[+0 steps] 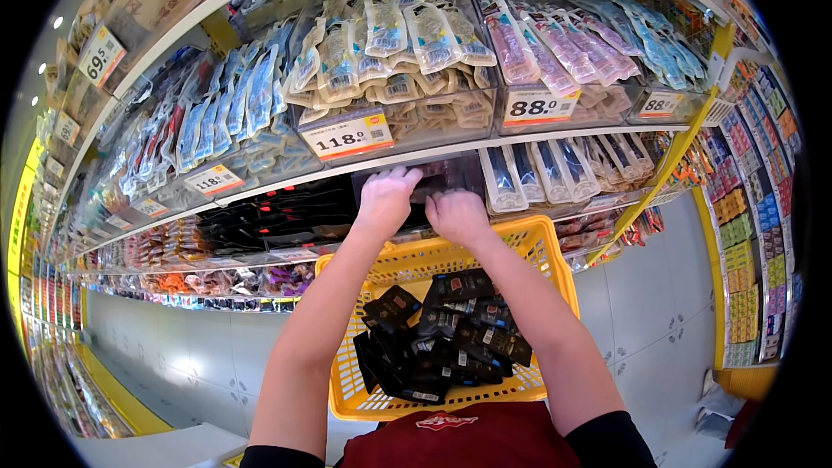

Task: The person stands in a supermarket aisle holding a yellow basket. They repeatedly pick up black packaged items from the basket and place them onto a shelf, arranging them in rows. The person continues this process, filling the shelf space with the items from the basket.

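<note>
My left hand [388, 203] reaches over a dark plastic shelf bin [452, 172], its fingers curled at the bin's near side. Just to the right, my right hand [459, 217] has its fingers bent inward by the same bin. Whether either hand grips anything is hidden by the fingers and the shadow. Under my forearms sits a yellow plastic shopping basket [564, 266], close against my dark red apron [448, 442]. Many small black snack packets [465, 338] lie jumbled inside it. Rows of black packets [279, 218] fill the shelf left of my hands.
Above my hands runs a white shelf edge [416, 159] with clear bins of beige packets [383, 32] and pink packets [559, 45]. Clear-fronted packs [546, 172] stand to the right, by a yellow shelf post [669, 175]. At lower right, part of a person's shoe [712, 419] shows on the tiled floor [650, 338].
</note>
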A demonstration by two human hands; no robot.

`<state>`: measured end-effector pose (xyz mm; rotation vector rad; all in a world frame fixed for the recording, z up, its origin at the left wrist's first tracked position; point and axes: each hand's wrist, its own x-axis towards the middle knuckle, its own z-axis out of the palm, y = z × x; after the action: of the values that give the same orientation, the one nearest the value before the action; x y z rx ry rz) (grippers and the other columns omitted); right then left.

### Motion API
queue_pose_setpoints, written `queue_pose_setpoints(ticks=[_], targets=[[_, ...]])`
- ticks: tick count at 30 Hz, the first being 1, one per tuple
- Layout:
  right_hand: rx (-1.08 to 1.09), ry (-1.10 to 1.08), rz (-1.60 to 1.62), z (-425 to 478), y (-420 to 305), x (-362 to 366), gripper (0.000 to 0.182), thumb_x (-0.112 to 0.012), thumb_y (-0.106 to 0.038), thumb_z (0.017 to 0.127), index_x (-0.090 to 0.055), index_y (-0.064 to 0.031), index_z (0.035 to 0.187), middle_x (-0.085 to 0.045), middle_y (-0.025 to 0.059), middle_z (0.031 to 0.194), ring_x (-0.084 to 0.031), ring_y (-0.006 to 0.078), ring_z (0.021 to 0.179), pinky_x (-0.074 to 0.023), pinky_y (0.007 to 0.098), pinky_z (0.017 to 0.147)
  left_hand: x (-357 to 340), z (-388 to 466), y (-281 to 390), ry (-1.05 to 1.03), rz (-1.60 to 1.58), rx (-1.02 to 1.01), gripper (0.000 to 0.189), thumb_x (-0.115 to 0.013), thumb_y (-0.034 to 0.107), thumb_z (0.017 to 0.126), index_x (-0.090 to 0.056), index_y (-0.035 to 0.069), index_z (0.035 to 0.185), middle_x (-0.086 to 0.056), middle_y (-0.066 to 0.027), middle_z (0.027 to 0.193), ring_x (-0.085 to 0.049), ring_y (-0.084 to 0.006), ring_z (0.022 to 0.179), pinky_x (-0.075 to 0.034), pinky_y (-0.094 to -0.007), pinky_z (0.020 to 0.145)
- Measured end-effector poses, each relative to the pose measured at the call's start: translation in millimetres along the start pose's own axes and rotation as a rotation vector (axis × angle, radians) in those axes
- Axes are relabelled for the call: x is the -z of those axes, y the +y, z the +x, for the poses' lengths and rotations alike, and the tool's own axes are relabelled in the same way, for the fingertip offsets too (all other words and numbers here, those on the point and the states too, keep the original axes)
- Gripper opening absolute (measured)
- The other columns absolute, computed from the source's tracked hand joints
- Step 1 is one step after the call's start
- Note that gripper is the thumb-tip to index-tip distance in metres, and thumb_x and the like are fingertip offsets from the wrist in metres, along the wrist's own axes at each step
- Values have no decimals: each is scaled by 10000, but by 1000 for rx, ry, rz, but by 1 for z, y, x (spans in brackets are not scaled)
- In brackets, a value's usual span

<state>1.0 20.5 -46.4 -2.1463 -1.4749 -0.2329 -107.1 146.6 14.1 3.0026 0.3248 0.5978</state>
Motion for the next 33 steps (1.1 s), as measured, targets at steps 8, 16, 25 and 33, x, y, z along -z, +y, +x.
queue_pose_setpoints(ticks=[8,16,25,33], targets=[[-53,-6,16,-1,4,0,231,-517,-237,872,-587,-31,793,-649,165,684,-636,349,597,-528,443,576,-18,9,-13,-424,-140,121,247,-514,96,858,-647,82,1065,-668,-165,971,-630,-359,930,-502,-453,797],[-77,-10,45,0,-1,8,180,-521,-207,853,-521,-28,867,-648,186,721,-650,365,636,-530,469,563,-18,15,-8,-649,-183,219,421,-358,334,962,-590,18,1114,-648,-226,1077,-605,-388,1020,-464,-494,897],[-53,-30,54,0,2,4,206,-500,-220,868,-568,-37,803,-655,197,756,-656,360,683,-536,457,629,-42,-12,24,-244,-1,389,482,-338,422,984,-689,95,938,-688,-142,971,-627,-324,956,-413,-520,856],[189,-58,352,-55,-33,60,88,-558,-63,752,-513,-44,824,-507,139,812,-565,350,818,-466,457,691,-51,-16,19,-159,26,353,482,-356,416,974,-705,99,871,-700,-117,907,-630,-302,912,-402,-486,840]])
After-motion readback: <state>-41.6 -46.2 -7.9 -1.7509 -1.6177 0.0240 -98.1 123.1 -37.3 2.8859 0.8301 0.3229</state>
